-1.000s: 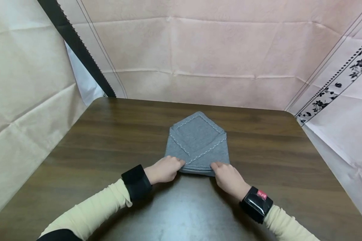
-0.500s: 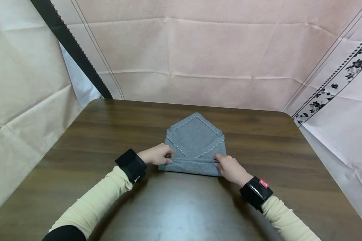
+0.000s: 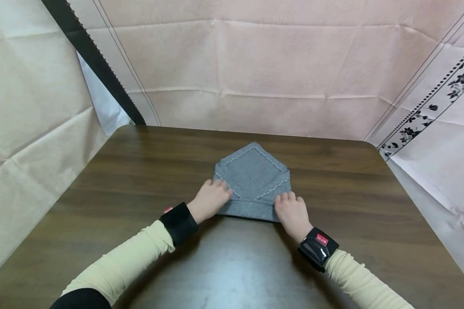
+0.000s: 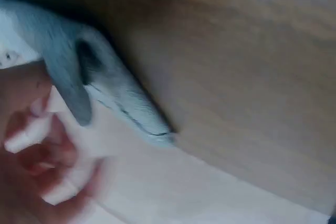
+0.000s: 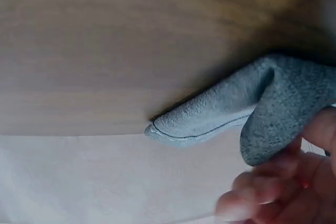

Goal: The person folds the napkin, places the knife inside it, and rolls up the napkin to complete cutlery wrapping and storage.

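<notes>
A grey-blue folded cloth (image 3: 251, 171) with pale zigzag stitching lies on the table, its peaked end pointing away from me. Along its near edge runs a folded-up band, whose end stands raised in both wrist views. My left hand (image 3: 210, 198) grips the left end of this band, thumb against the cloth and fingers curled; the left wrist view is blurred. At the other end, my right hand (image 3: 292, 214) holds the band, its thumb (image 5: 323, 129) on the fabric and its fingers curled beyond. The fingertip contact is partly hidden.
The brown wooden table (image 3: 147, 171) has rounded far corners. Pale creased sheets (image 3: 255, 77) hang behind it and at both sides, one with a black floral strip (image 3: 429, 107). Black bands with red tags circle both wrists.
Both hands shifted from the near edge to the cloth's sides. The near edge was lifted and folded away from me into a band. Fingers that were pointing inward now point away.
</notes>
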`<state>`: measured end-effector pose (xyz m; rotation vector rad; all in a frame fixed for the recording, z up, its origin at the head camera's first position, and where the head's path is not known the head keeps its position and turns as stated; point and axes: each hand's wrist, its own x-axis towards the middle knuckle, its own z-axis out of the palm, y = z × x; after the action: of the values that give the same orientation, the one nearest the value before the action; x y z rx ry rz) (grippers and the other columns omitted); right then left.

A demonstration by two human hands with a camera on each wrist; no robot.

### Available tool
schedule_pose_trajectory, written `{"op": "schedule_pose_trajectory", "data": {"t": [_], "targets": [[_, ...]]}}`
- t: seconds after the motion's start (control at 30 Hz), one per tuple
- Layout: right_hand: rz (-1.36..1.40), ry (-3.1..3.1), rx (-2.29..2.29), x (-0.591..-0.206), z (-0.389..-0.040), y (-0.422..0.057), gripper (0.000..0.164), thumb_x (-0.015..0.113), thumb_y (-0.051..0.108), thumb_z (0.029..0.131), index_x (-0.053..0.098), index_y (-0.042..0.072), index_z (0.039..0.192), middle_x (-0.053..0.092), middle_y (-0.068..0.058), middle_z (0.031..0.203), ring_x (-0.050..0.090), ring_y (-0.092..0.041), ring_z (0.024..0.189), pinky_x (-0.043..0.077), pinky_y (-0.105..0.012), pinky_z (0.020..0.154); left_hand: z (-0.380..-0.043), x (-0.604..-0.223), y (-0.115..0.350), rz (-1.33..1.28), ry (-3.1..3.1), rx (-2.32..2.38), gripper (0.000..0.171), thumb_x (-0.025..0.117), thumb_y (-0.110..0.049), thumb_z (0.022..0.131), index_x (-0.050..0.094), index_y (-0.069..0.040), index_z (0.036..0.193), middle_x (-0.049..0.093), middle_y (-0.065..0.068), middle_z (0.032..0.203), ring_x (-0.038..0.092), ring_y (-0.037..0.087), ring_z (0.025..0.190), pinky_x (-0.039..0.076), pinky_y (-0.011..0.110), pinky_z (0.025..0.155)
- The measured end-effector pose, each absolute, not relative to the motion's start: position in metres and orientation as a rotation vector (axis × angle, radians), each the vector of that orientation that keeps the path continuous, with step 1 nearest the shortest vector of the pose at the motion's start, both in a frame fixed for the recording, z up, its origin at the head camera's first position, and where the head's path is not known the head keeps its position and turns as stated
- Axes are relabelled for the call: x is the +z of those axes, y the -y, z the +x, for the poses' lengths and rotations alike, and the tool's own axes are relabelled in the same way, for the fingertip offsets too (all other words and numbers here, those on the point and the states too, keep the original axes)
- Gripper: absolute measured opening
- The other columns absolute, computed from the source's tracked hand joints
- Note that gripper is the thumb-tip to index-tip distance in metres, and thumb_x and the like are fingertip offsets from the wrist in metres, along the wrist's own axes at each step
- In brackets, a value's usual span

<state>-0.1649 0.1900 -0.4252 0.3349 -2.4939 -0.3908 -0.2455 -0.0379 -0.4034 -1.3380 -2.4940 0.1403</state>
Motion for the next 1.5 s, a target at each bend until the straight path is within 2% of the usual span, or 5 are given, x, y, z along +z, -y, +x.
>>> {"op": "schedule_pose_trajectory", "data": {"t": [0.37,0.53,0.7,0.93,1.5], "targets": [[0.409,2.964,0.157,-0.42,-0.17,-0.212,0.02,0.055,0.008,0.089,0.041,0.005,0.075,0.05,-0.01,0.057,0.057,-0.032,0.053,0.043,-0.042,0.043,-0.244,-0.413,0.045,-1.627,2.561,-0.148,0.015,0.057,-0.017,0.087,0.052,-0.008,0.098,0.049,0.005,0.084,0.05,0.021,0.078,0.043,0.031,0.068],[0.498,2.976,0.245,-0.417,-0.168,-0.217,0.02,0.054,0.007,0.089,0.04,0.006,0.075,0.046,-0.004,0.055,0.054,-0.023,0.051,0.042,-0.035,0.045,-0.238,-0.413,0.047,-1.638,2.464,-0.013,0.032,0.064,-0.012,0.078,0.056,-0.006,0.109,0.05,0.008,0.095,0.051,0.023,0.083,0.046,0.031,0.069],[0.544,2.929,0.268,-0.407,-0.157,-0.218,0.015,0.058,0.007,0.085,0.046,0.008,0.075,0.043,0.002,0.062,0.048,-0.014,0.058,0.042,-0.03,0.052,-0.228,-0.416,0.041,-1.488,2.168,0.27,0.015,0.065,-0.009,0.08,0.068,-0.01,0.095,0.057,0.005,0.09,0.052,0.018,0.079,0.046,0.025,0.057],[0.68,2.664,-0.38,-0.408,-0.138,-0.203,0.009,0.064,0.01,0.063,0.058,0.004,0.068,0.047,-0.01,0.074,0.047,-0.025,0.072,0.037,-0.033,0.051,-0.227,-0.418,0.035,-1.536,2.184,0.236,0.004,0.065,-0.005,0.079,0.065,-0.008,0.078,0.058,0.003,0.068,0.056,0.017,0.064,0.046,0.026,0.055],[0.539,2.803,0.002,-0.404,-0.137,-0.208,0.013,0.063,-0.004,0.064,0.059,0.005,0.072,0.054,-0.004,0.067,0.054,-0.021,0.062,0.041,-0.034,0.052,-0.24,-0.401,0.054,-1.745,2.535,-0.252,0.027,0.058,0.009,0.074,0.058,-0.002,0.099,0.061,0.006,0.08,0.056,0.013,0.068,0.046,0.025,0.062]]}}
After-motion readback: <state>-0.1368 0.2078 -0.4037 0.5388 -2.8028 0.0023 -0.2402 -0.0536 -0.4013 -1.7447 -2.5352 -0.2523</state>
